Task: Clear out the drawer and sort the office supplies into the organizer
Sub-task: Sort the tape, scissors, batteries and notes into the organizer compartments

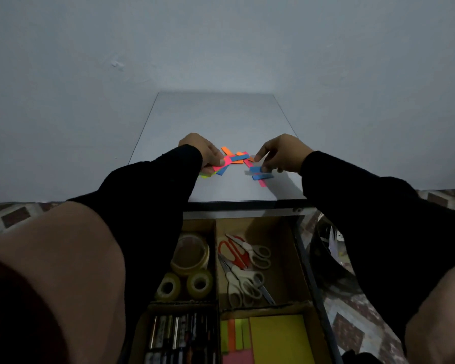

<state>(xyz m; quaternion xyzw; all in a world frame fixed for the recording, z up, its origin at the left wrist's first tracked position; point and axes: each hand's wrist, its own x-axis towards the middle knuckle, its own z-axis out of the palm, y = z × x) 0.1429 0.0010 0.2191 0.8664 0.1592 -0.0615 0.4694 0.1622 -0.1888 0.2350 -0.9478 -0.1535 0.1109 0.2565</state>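
I'm gathering loose sticky flags (237,159) on the desk (221,119), left hand (204,151) and right hand (281,153) each pinching some; next, into the organizer (297,261).

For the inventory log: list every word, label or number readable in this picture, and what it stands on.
None can be read.
Batteries in the organizer: printed bands, too blurred to read.
Tape rolls, scissors, sticky notes, paper strips on the tabletop: no text visible.

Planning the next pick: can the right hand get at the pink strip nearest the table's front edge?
Probably yes. The pink strip lies uncovered on the table, just nearer than the right hand, though that hand already pinches a blue strip.
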